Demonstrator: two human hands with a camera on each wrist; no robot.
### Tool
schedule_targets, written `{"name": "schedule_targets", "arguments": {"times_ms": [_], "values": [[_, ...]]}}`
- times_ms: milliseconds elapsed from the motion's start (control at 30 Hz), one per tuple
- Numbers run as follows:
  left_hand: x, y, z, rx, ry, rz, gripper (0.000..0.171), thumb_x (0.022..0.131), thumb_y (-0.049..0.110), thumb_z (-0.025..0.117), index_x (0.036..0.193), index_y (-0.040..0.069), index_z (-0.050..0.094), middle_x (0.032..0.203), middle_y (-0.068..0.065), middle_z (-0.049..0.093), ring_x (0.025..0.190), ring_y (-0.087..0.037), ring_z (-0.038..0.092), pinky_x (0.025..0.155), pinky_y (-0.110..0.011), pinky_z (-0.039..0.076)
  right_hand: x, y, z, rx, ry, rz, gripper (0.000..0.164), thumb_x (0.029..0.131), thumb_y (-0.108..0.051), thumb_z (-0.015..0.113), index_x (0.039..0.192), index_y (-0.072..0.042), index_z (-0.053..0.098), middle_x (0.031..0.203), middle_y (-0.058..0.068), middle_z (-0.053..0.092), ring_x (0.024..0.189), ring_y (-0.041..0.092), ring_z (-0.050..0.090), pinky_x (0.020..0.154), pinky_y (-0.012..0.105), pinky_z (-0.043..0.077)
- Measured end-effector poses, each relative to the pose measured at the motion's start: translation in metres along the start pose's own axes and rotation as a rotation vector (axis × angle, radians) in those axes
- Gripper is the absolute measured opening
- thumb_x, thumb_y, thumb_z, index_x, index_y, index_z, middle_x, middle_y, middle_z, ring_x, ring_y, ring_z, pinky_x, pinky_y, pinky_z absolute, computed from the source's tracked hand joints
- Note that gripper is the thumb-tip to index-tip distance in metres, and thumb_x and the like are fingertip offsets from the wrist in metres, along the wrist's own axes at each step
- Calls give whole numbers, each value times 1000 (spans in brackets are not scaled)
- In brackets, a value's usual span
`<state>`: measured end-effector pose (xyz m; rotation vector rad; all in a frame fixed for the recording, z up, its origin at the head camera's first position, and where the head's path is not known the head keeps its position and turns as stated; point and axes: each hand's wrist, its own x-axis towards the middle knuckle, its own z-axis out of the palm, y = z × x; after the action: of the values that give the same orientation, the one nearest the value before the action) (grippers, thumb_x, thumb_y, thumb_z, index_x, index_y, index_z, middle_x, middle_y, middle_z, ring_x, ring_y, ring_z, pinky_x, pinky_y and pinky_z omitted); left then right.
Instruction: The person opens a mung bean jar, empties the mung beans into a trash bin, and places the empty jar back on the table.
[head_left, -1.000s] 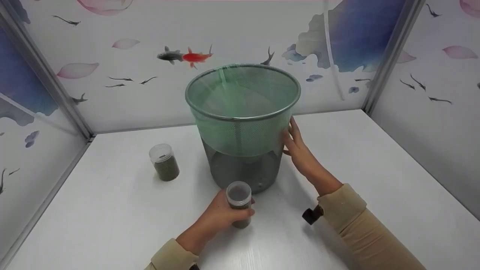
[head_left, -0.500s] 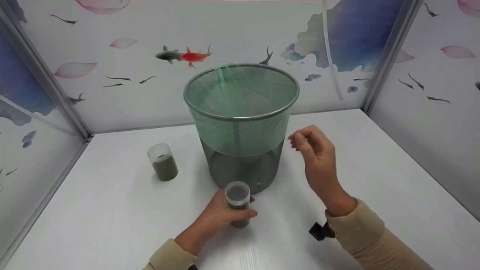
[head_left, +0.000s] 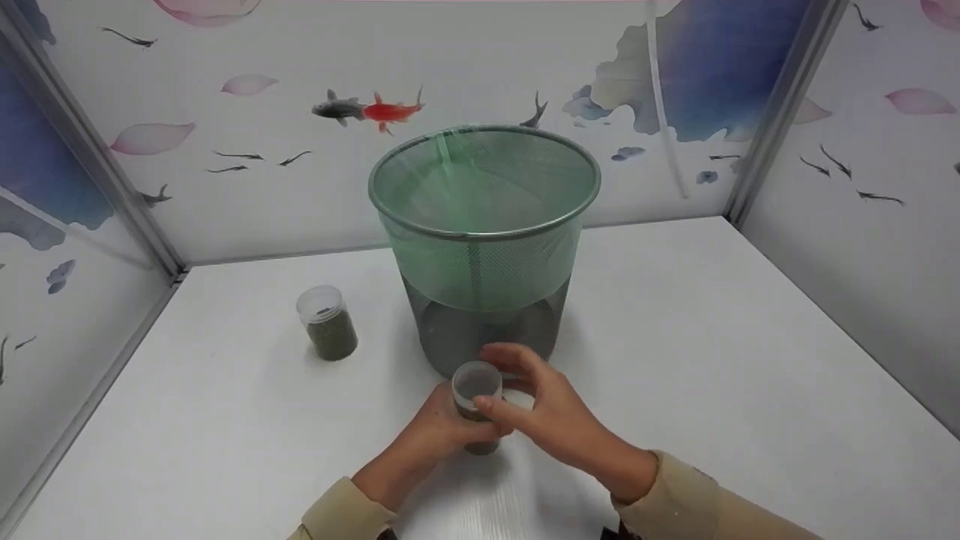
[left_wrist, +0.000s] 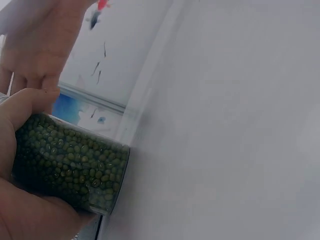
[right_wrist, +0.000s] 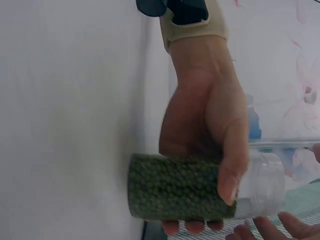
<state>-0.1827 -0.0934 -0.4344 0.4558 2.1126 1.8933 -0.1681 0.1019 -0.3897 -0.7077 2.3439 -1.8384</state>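
Left hand (head_left: 439, 424) grasping clear jar (right_wrist: 175, 187) of green beans (left_wrist: 75, 162), held upright at desk (head_left: 225, 435), near mesh basket (head_left: 484, 236), at basket's 6 o'clock. Right hand (head_left: 551, 409) free of any grip, fingers loosely bent about top of jar, at its 3 o'clock; contact with jar hard to tell. Second jar (head_left: 332, 334), part-filled, stands at 10 o'clock of held one, well apart. Green liner (head_left: 480, 277) in upper basket. Fish-printed wall (head_left: 262, 195) at 12 o'clock, behind basket.

No text, label, brand, number or sign can be read on the held jar (left_wrist: 72, 165), the other jar (head_left: 330, 326), the bin (head_left: 484, 262) or the walls (head_left: 480, 60).
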Motion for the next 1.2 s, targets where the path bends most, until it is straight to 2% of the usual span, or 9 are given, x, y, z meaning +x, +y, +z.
{"name": "schedule_targets", "arguments": {"times_ms": [133, 267, 467, 700, 933, 1200], "values": [[0, 0, 0, 3, 8, 16, 68, 83, 11, 86, 142, -2, 56, 128, -7, 65, 112, -18, 58, 100, -37, 46, -1, 8, 15, 36, 15, 31, 72, 97, -28, 79, 155, 0, 46, 157, 17, 51, 146, 31, 48, 120, 54, 38], [1, 1, 0, 15, 13, 16, 64, 83, 7, 86, 140, -1, 58, 123, -5, 66, 109, -17, 58, 98, -35, 45, -2, 11, 28, 72, 81, 78, 76, 95, -33, 82, 155, -4, 47, 153, 13, 54, 145, 30, 49, 122, 57, 33], [5, 0, 0, 72, 8, 39, 54, 87, 8, 85, 135, -1, 62, 124, -7, 69, 110, -16, 63, 99, -34, 49, -1, 15, 43, 129, 171, 154, 77, 92, -38, 83, 152, -4, 50, 147, 11, 57, 130, 28, 55, 111, 50, 42], [-1, 0, -1, 15, -21, 5, 62, 96, 22, 83, 146, 2, 54, 135, -7, 62, 115, -16, 56, 100, -34, 48, 6, 18, 52, 190, 175, 126, 73, 91, -40, 86, 147, -5, 54, 142, 10, 60, 132, 26, 56, 112, 47, 44], [-2, 2, 1, 32, 3, -1, 64, 93, 15, 83, 148, 3, 52, 138, -6, 61, 118, -15, 54, 105, -35, 45, 11, 21, 56, 126, 225, 97, 65, 88, -38, 89, 137, -6, 60, 133, 9, 64, 126, 26, 58, 110, 50, 44], [-1, 1, 2, 47, -3, 12, 66, 89, 9, 82, 147, 3, 52, 137, -4, 60, 118, -15, 53, 107, -36, 43, 14, 24, 52, 87, 204, 106, 63, 87, -33, 89, 136, -5, 62, 132, 8, 66, 124, 26, 59, 107, 49, 46]]}}
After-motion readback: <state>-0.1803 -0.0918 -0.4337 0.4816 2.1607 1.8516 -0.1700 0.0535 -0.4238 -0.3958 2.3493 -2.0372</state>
